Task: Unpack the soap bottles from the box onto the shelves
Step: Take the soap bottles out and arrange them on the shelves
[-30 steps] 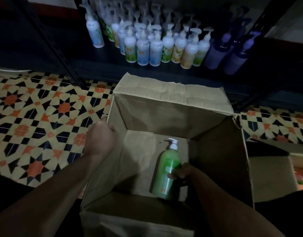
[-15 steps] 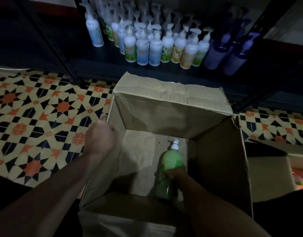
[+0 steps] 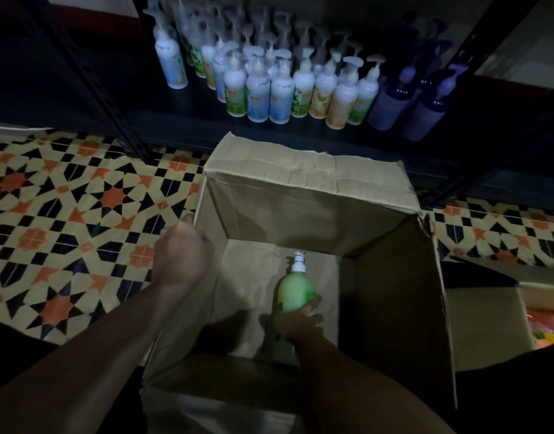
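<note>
One green soap bottle (image 3: 296,291) sits deep inside the box (image 3: 304,180), the right hand (image 3: 297,324) curled round its lower body; the left hand (image 3: 183,255) grips the left wall's rim. Best lifted straight up, pump kept clear of the far flap, toward the shelf (image 3: 163,123)

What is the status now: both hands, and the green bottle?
Left grip holds the box by its left wall. Right grip holds the green bottle, low inside the box. Nothing above the bottle; way up looks free.
</note>
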The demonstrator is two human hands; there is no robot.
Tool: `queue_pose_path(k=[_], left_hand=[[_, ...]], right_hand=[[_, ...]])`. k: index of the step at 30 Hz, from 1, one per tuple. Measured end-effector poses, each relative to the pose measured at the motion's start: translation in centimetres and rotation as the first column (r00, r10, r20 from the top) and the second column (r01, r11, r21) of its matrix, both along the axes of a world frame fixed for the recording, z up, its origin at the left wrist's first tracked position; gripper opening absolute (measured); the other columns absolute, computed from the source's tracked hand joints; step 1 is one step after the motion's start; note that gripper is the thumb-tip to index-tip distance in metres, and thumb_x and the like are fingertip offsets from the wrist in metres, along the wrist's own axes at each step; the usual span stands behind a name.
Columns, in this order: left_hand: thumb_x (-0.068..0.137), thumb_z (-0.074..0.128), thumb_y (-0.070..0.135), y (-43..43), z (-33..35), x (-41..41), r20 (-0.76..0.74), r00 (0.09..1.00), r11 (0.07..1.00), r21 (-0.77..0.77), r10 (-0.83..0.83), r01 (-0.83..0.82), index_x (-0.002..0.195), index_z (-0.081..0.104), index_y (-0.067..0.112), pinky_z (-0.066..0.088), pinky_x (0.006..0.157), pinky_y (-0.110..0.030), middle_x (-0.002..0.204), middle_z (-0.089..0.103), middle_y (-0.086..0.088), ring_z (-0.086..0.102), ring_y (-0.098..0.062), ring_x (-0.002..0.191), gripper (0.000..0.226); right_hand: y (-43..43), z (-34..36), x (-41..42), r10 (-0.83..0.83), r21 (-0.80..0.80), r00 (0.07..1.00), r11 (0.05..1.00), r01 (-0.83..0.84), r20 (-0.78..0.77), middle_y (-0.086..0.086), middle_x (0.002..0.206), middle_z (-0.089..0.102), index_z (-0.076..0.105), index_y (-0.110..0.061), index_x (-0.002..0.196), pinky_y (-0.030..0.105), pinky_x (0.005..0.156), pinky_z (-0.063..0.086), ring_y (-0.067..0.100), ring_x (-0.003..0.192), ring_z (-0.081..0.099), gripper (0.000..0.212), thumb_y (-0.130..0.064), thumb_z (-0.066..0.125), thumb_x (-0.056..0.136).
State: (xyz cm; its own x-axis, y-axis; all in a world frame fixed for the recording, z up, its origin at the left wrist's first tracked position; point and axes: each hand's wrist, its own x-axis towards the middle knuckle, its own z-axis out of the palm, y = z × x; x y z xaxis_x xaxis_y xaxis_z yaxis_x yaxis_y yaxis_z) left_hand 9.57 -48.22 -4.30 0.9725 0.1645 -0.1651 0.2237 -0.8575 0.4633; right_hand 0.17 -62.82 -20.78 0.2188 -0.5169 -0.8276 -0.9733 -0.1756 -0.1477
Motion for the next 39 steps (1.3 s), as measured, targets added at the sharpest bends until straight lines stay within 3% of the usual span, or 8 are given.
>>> queue_pose_path(k=[4,8,12,14,18,22,31,39], left_hand=[[0.102,0.04,0.016,0.1,0.2,-0.2,0.004,1.0,1.0,0.02,-0.009,0.009,0.11,0.057,0.0,0.023,0.047,-0.015,0.076,0.046,-0.001,0.032,0.001,0.057,0.025],[0.102,0.04,0.016,0.1,0.2,-0.1,0.011,0.999,0.999,0.035,-0.033,0.033,0.108,0.057,0.0,0.021,0.047,-0.016,0.065,0.036,0.007,0.03,0.002,0.057,0.024],[0.101,0.041,0.015,-0.1,0.2,0.0,-0.013,1.0,1.0,0.025,-0.014,0.014,0.108,0.058,0.0,0.025,0.048,-0.019,0.067,0.041,0.003,0.034,-0.003,0.056,0.024],[0.101,0.042,0.015,-0.3,0.4,0.1,-0.026,1.0,1.0,0.017,0.001,0.0,0.108,0.058,-0.001,0.031,0.055,-0.025,0.074,0.05,-0.005,0.04,-0.012,0.061,0.024],[0.101,0.042,0.014,-0.5,0.7,0.0,-0.022,1.0,1.0,0.013,0.012,-0.012,0.108,0.058,-0.002,0.027,0.05,-0.024,0.073,0.045,-0.004,0.033,-0.009,0.059,0.024],[0.101,0.042,0.015,-0.2,0.5,-0.2,-0.019,1.0,1.0,0.024,-0.013,0.013,0.105,0.058,-0.002,0.022,0.047,-0.016,0.063,0.035,0.006,0.031,0.0,0.055,0.024],[0.102,0.041,0.015,0.0,0.4,-0.2,0.004,0.999,0.999,0.031,-0.034,0.034,0.106,0.057,-0.001,0.022,0.046,-0.015,0.063,0.036,0.006,0.033,0.001,0.055,0.023],[0.102,0.042,0.014,-0.3,0.2,0.0,-0.012,1.0,1.0,0.022,-0.01,0.011,0.109,0.058,-0.001,0.024,0.045,-0.015,0.062,0.036,0.006,0.032,0.001,0.054,0.023]], right_hand=[[1.0,-0.5,-1.1,0.172,-0.161,0.985,0.972,-0.168,0.007,0.014,0.137,0.029,-0.003,-0.021,0.153,0.045,0.105,0.038,0.035,0.125,0.039,0.12,-0.04,0.08,0.069],[-4.3,-1.8,-1.1,0.1,0.291,0.976,0.944,-0.154,0.193,0.022,0.136,0.047,0.032,0.0,0.146,0.04,0.097,0.047,0.043,0.127,0.048,0.083,-0.011,0.081,0.079],[-8.9,1.6,-2.0,0.101,0.437,0.97,0.879,-0.192,0.222,0.019,0.104,0.066,0.06,0.009,0.122,0.014,0.052,0.051,0.008,0.063,0.066,0.036,0.007,0.068,0.087],[-9.1,1.8,-2.2,0.069,0.368,0.968,0.917,-0.157,0.241,0.021,0.118,0.062,0.055,0.003,0.132,0.012,0.051,0.048,0.005,0.068,0.062,0.041,0.004,0.062,0.092],[-4.4,-0.1,-0.6,-0.017,0.177,0.992,0.984,-0.006,0.126,0.02,0.15,0.034,0.007,-0.016,0.158,0.043,0.108,0.04,0.037,0.132,0.042,0.083,-0.021,0.061,0.095],[0.3,-0.7,-1.3,0.125,0.007,0.989,0.992,-0.126,0.074,0.017,0.148,0.015,-0.021,-0.029,0.152,0.054,0.111,0.028,0.042,0.135,0.028,0.134,-0.041,0.083,0.07],[-3.6,-1.0,-2.2,0.077,-0.042,0.996,0.996,-0.075,0.05,0.021,0.153,0.006,-0.005,-0.035,0.149,0.057,0.109,0.031,0.045,0.14,0.018,0.137,-0.037,0.094,0.054],[-2.8,-2.2,-3.3,0.087,-0.099,0.986,0.992,-0.074,0.144,0.014,0.138,0.042,0.002,-0.027,0.152,0.053,0.104,0.039,0.036,0.124,0.047,0.124,-0.042,0.086,0.062]])
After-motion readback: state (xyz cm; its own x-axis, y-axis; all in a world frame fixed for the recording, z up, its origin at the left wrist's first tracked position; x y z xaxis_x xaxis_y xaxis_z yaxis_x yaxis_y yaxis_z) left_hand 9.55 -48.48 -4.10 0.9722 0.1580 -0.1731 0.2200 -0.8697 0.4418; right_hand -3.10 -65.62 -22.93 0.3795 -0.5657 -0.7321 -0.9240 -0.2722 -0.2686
